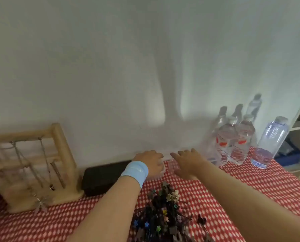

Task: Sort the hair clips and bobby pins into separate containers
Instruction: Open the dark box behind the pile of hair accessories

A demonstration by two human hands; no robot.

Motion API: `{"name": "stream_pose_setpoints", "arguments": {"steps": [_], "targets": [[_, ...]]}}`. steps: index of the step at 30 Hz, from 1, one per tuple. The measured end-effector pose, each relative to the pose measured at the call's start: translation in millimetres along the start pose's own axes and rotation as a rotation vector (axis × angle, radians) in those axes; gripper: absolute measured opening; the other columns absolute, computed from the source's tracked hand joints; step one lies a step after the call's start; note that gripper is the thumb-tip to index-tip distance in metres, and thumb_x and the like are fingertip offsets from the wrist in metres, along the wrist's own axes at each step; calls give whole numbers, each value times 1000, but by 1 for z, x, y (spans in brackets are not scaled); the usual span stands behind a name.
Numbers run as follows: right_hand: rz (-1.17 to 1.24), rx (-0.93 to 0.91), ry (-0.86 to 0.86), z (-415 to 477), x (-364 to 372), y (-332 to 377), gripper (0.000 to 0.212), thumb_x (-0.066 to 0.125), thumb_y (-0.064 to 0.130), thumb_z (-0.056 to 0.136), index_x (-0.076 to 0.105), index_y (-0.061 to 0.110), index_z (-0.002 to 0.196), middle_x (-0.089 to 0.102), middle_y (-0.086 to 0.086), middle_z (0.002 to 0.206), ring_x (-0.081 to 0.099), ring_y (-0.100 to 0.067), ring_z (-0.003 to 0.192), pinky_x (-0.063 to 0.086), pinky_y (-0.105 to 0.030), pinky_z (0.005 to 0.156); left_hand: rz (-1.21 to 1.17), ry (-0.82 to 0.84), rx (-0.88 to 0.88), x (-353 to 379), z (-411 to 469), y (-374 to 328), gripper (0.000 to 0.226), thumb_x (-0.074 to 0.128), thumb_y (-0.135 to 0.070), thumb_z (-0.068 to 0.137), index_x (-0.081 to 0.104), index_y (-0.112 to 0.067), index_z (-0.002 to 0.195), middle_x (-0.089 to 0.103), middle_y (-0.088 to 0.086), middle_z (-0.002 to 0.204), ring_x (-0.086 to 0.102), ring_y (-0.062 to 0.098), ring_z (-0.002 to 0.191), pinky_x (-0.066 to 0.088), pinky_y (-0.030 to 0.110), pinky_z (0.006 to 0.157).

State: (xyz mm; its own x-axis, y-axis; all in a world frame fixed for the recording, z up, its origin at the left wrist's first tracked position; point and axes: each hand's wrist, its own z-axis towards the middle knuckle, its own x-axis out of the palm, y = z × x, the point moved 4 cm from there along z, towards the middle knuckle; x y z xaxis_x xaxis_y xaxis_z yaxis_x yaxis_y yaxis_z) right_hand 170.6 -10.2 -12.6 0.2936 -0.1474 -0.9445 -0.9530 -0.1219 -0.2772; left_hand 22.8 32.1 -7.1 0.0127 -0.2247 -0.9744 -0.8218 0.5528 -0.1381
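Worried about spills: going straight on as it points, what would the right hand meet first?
Likely the white wall; the right hand aims left of the water bottles, though depth is unclear.

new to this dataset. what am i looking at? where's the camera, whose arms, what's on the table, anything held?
No machine here: a person does the job with bare hands. The single picture comes from a wide-angle camera worn on the head, looking forward and down, so the arms enter from the bottom edge.

The left hand, with a blue wristband, and the right hand both reach to the table's back edge by the wall, where something clear seems to stand between them. Blur hides whether the fingers grip it.

On the red-and-white tablecloth, nearer the person, lies a mixed pile of hair clips. To the left are a black case and a wooden jewellery stand; to the right stand water bottles.
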Motion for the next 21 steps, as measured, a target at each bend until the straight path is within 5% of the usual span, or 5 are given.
{"name": "stream_pose_setpoints", "arguments": {"steps": [4,8,14,21], "targets": [[-85,2,-83,2,14,10,60,34,52,103,24,24,156,46,-11,152,42,-32,138,23,-50,114,13,-79,3,21,-1,1,48,28,-38,98,53,-27,137,51,7,138,49,28,121,44,45,100],[-98,29,-168,3,25,21,56,42,47,102,33,23,152,45,-11,149,46,-32,133,31,-48,112,-31,-165,1,27,-8,7,49,42,-38,97,43,-29,145,43,1,147,43,26,131,40,43,106],[168,82,-214,-9,52,43,47,58,18,96,43,19,140,49,-11,140,51,-32,125,43,-46,105,-106,-258,-1,38,-45,0,47,45,-35,97,44,-30,143,44,-1,145,45,24,131,41,41,106],[369,50,-476,-45,19,35,56,61,39,95,41,22,144,47,-7,144,39,-27,131,35,-41,110,-321,-316,23,40,-69,-12,72,62,-38,88,29,-27,152,38,-2,153,41,21,137,37,38,111]]}}
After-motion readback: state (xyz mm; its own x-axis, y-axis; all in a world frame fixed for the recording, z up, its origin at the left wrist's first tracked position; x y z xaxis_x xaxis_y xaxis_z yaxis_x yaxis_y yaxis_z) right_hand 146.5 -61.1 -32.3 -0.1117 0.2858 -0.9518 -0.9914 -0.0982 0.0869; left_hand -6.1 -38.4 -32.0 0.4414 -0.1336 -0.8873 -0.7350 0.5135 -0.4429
